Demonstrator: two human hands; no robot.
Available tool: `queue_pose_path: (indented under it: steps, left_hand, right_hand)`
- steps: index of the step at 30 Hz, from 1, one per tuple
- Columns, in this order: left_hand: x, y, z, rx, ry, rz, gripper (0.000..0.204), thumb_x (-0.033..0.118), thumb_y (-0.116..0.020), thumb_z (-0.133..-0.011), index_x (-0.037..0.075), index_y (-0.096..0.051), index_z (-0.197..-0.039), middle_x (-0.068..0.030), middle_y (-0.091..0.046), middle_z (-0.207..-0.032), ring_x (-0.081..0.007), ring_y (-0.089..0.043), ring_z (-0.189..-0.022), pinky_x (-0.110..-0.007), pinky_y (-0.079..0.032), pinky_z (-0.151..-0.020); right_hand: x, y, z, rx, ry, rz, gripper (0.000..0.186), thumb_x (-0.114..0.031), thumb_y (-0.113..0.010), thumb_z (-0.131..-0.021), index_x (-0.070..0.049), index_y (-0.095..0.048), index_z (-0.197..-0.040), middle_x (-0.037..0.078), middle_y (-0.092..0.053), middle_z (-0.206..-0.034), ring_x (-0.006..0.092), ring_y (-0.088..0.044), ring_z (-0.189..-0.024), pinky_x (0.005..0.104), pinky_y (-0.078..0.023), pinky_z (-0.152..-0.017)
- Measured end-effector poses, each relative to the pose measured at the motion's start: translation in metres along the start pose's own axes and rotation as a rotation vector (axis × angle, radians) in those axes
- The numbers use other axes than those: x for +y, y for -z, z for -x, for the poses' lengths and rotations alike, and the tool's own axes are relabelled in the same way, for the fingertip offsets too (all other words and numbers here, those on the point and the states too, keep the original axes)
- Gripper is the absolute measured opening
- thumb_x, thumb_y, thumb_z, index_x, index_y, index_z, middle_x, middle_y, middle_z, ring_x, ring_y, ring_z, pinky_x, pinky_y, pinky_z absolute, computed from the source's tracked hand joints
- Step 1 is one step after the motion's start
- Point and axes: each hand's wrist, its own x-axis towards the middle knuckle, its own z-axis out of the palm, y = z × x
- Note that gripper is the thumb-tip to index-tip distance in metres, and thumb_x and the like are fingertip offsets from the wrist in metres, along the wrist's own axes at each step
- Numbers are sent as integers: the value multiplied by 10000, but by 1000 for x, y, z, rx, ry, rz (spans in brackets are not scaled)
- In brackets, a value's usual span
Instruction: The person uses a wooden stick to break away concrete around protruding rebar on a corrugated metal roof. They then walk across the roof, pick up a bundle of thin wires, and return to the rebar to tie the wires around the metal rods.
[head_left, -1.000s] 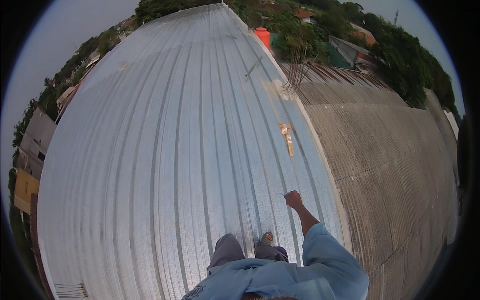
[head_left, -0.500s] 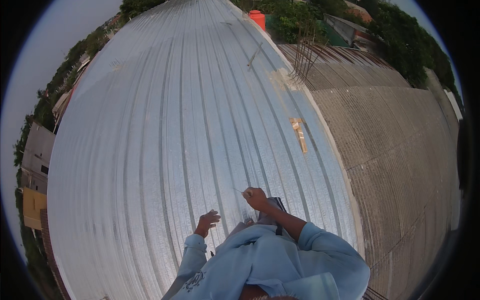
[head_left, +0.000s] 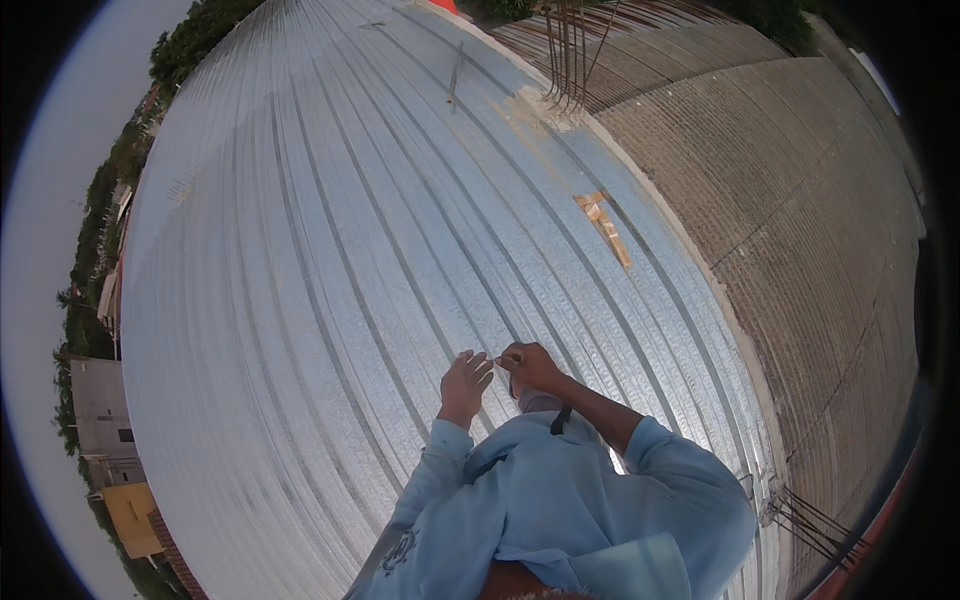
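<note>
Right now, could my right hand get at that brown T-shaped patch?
Probably not from here: the brown patch lies well ahead of your right hand, though nothing on the metal roof appears in the way.

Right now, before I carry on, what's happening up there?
A person in a blue shirt is on a ribbed metal roof. The right grip is close beside the left grip, fingertips near each other; anything between them is too small to make out. Ahead and to the right, a brown T-shaped piece lies on the metal, touched by neither. Thin bars stand beyond it.
</note>
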Motion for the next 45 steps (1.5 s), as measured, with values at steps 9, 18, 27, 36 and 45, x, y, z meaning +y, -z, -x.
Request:
queue_pose_path:
  steps: [9,18,27,36,45]
  left_hand:
    - [157,41,-108,282,20,174,207,261,-500,-1021,89,-559,-1122,-48,-582,-1178,-230,-531,-1103,-408,-434,-982]
    - [174,-89,-207,-309,153,-609,160,246,-559,-996,89,-564,-1030,-21,-569,-965,-172,-540,-944,-352,-445,-865]
    - [87,-244,-309,-699,548,-597,157,243,-583,-981,94,-584,-1030,-33,-596,-958,-196,-581,-902,-380,-500,-857]
    - [10,-290,-196,-651,574,-509,151,221,-482,-1034,88,-535,-1082,-28,-517,-733,-159,-508,-663,-320,-499,-705]
    - [69,-308,-258,-593,560,-504,211,225,-428,-1057,71,-526,-1161,17,-461,-646,-108,-405,-504,-277,-437,-555]
  right_hand:
    - [-71,-14,-182,-101,81,-65,239,-240,-612,-882,-35,-712,-952,149,-688,-769,274,-660,-710,395,-502,-678]
    - [-17,47,-139,219,-157,-667,200,-128,-618,-753,10,-732,-844,111,-681,-718,165,-641,-629,344,-489,-581]
    - [-23,67,-21,880,-317,-1190,239,-253,-602,-921,-46,-713,-876,29,-573,-592,127,-540,-546,324,-442,-549]
    - [-48,53,57,1143,-400,-669,237,-235,-624,-907,-53,-706,-779,13,-557,-576,105,-514,-517,305,-415,-501]
    - [-92,83,11,1114,-244,-402,319,-269,-629,-939,43,-690,-949,64,-577,-649,177,-537,-649,363,-447,-643]
